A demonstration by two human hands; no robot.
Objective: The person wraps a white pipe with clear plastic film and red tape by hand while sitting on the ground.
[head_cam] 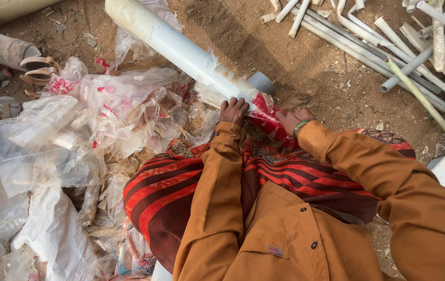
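A long white pipe (181, 52), lying on the dirt ground (285, 62) with its long axis running up-left from the lap, is gripped at its near, red-wrapped end (266, 122) by the left hand (234, 111), fingers curled over it, and the right hand (292, 120), fingers closed on the wrapping, with loose plastic bags (102, 109) crowding the left side and open dirt lying to the right.

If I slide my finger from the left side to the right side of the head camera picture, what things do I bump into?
Dirty grey pipe → heap of clear plastic bags → left hand on the big white pipe → right hand on the red wrapper → pile of thin white pipes.
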